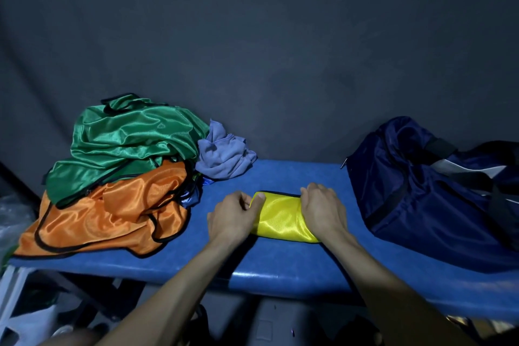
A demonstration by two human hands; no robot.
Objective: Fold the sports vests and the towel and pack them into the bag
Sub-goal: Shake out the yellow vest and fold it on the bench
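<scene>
**Keeping the yellow vest's fold tight**

Between the two hands, mid-table, the yellow vest (282, 218) lies as a compact bundle. The left hand (231, 215) pinches its left end, thumb on top; the right hand (323, 209) curls over the right end. Press both ends evenly, I judge, since the slick fabric will likely spring open when lifted. To the right sits the navy bag (427, 191); the green vest (126, 143), orange vest (112, 216) and crumpled towel (224, 154) wait at left on the blue table (280, 264).
</scene>
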